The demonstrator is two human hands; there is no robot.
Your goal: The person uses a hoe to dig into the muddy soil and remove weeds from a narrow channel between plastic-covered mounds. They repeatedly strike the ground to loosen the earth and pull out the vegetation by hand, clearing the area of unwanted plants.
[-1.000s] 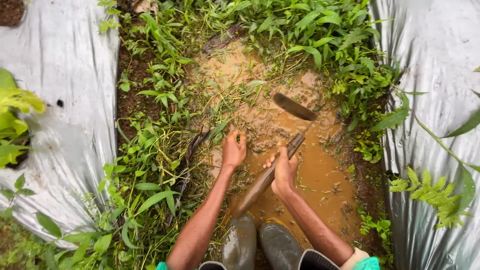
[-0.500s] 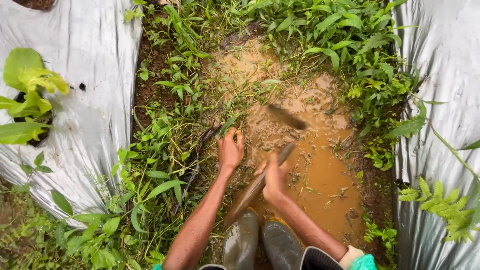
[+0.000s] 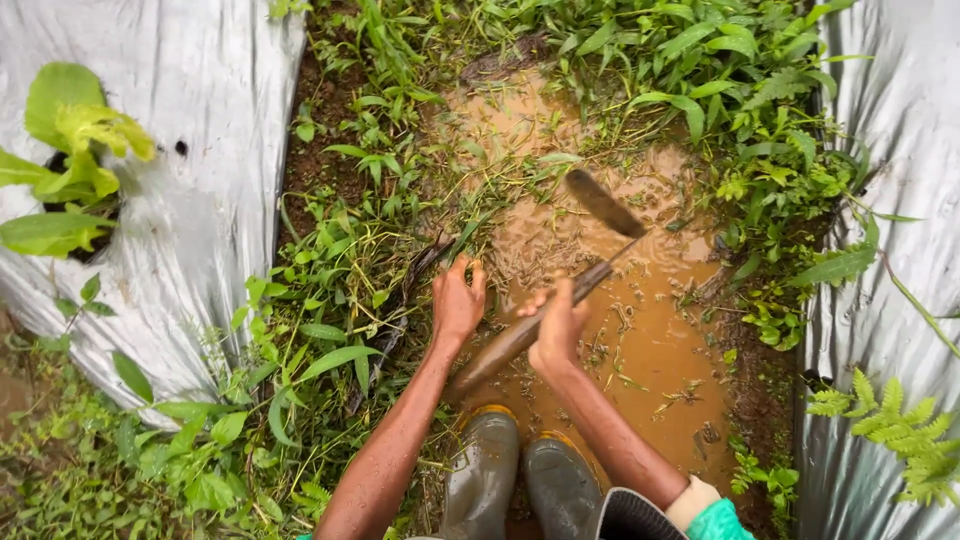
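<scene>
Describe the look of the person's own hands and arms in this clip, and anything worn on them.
Both hands, left hand and right hand, are bare, with no gloves. The forearms are bare too. A bright green sleeve with a pale cuff shows at the right elbow.

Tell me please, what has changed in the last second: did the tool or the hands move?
The right hand swung the hoe-like tool: its blade dropped toward the muddy water half a second ago and is now raised again. The view also shifted, so everything sits further right. The right hand kept its grip on the handle, the left hand stayed open at the weeds, and the rubber boots did not step.
</scene>
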